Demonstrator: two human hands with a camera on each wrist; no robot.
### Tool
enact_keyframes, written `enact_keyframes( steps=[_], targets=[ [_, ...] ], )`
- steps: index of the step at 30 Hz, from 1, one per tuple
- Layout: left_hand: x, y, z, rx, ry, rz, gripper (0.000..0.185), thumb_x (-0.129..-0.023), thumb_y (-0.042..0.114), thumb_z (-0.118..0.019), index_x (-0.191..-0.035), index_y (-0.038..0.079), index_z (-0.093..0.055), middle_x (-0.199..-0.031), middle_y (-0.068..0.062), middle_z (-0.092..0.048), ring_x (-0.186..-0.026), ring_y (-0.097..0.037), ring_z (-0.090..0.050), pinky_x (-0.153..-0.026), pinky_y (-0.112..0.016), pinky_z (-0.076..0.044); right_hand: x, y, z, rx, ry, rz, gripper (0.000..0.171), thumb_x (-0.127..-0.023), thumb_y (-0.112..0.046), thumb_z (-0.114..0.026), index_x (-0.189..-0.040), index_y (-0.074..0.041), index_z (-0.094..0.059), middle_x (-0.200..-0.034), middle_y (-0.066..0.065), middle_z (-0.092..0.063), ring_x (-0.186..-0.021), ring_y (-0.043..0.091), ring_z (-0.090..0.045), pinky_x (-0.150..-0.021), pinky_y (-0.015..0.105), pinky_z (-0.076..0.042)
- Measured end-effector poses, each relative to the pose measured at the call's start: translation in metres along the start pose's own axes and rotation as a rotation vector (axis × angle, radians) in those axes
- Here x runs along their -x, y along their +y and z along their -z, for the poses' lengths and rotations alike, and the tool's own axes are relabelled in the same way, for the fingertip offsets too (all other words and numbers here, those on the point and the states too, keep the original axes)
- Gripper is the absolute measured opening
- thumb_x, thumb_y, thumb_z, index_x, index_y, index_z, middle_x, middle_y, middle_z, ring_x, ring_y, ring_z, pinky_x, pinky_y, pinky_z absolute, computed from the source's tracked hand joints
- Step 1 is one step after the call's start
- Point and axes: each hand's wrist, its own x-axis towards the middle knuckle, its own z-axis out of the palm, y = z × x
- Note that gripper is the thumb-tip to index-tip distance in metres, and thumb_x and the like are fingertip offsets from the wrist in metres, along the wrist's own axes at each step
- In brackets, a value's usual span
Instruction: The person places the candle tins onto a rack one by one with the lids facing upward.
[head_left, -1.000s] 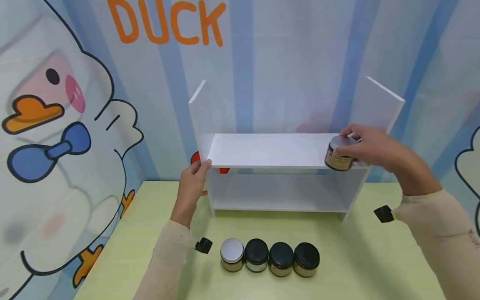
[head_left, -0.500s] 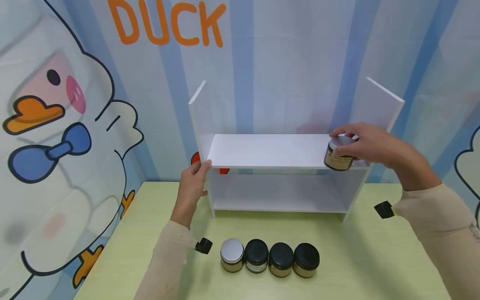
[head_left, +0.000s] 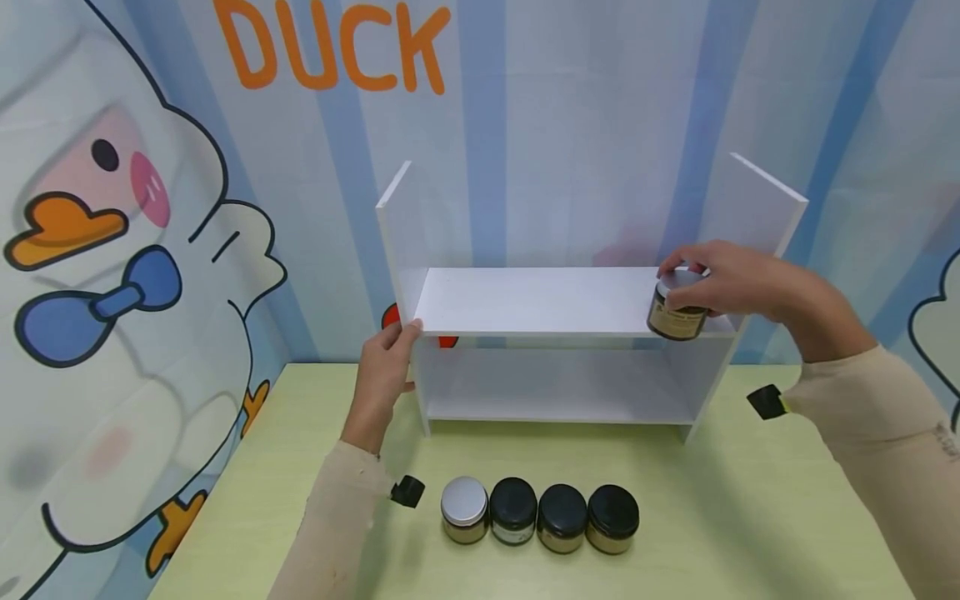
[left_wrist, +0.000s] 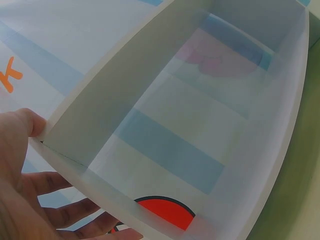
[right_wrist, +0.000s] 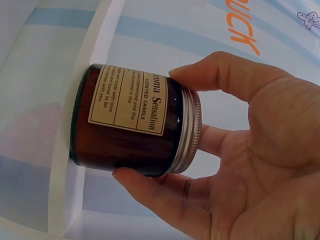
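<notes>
A white two-tier shelf (head_left: 540,300) stands on the table. My left hand (head_left: 384,371) grips its left side panel, thumb in front at the upper board and fingers behind the panel, as the left wrist view shows. At the right end of the upper board my right hand (head_left: 738,279) holds a scented candle jar (right_wrist: 132,120) of dark amber glass, with a silver lid and a cream label. Thumb and fingers span the jar near its lid. It is upright in the head view, its base overlapping the board's front edge.
In front of the shelf several jars stand in a row: a silver-lidded jar (head_left: 464,508) at the left, then black-lidded jars (head_left: 562,517). The pale green table (head_left: 300,467) meets a backdrop (head_left: 585,100) with a cartoon duck behind.
The right forearm and wrist have risen slightly, and the right fingers have shifted a little left on the lid. The jar has barely moved. The left hand stays put.
</notes>
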Motion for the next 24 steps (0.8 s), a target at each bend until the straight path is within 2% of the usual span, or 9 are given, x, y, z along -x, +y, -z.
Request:
enact_keyframes(
  steps=[6,13,24],
  targets=[
    [0.000,0.001,0.000,0.001,0.005,0.014,0.070,-0.097,0.062,-0.054,-0.152,0.020,-0.048,-0.153,-0.005,-0.047,-0.136,-0.029,-0.046,-0.094,-0.057,-0.054,-0.003,-0.002,0.003,0.013,-0.026,-0.014,0.050,-0.098,-0.031,-0.064,-0.139,-0.005,-0.051,-0.129,0.024,-0.044,-0.111,0.038,-0.054,-0.083,0.048,-0.058],
    [-0.001,0.000,0.000,-0.006,0.011,0.021,0.070,-0.097,0.063,-0.054,-0.152,0.021,-0.048,-0.152,-0.004,-0.048,-0.134,-0.029,-0.048,-0.093,-0.057,-0.055,-0.006,-0.005,0.008,0.070,-0.057,-0.004,0.050,-0.097,-0.032,-0.065,-0.138,-0.005,-0.053,-0.118,0.020,-0.051,-0.103,0.034,-0.056,-0.080,0.046,-0.059],
    [0.000,0.001,-0.001,-0.004,0.008,0.032,0.070,-0.097,0.063,-0.054,-0.153,0.021,-0.047,-0.153,-0.004,-0.047,-0.135,-0.029,-0.047,-0.094,-0.057,-0.054,-0.011,-0.004,0.011,0.064,-0.098,-0.027,0.052,-0.098,-0.033,-0.064,-0.139,-0.005,-0.052,-0.121,0.021,-0.050,-0.106,0.036,-0.055,-0.083,0.048,-0.058]
  ],
)
